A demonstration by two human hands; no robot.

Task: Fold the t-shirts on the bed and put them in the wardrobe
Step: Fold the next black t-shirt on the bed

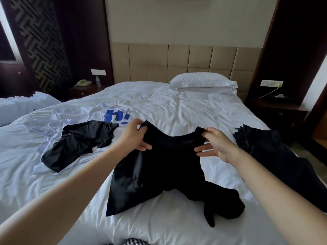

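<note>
I hold a black t-shirt up by its shoulders over the white bed. My left hand pinches the left shoulder by the collar, my right hand pinches the right shoulder. The shirt's lower part trails crumpled on the sheet. A second black t-shirt lies crumpled to the left, partly on a white t-shirt with blue print. Another black garment hangs over the bed's right edge.
A pillow lies at the padded headboard. Dark nightstands flank the bed: the left one bears a phone and a bottle, the right one a tissue box. A checked cloth shows at the bottom edge.
</note>
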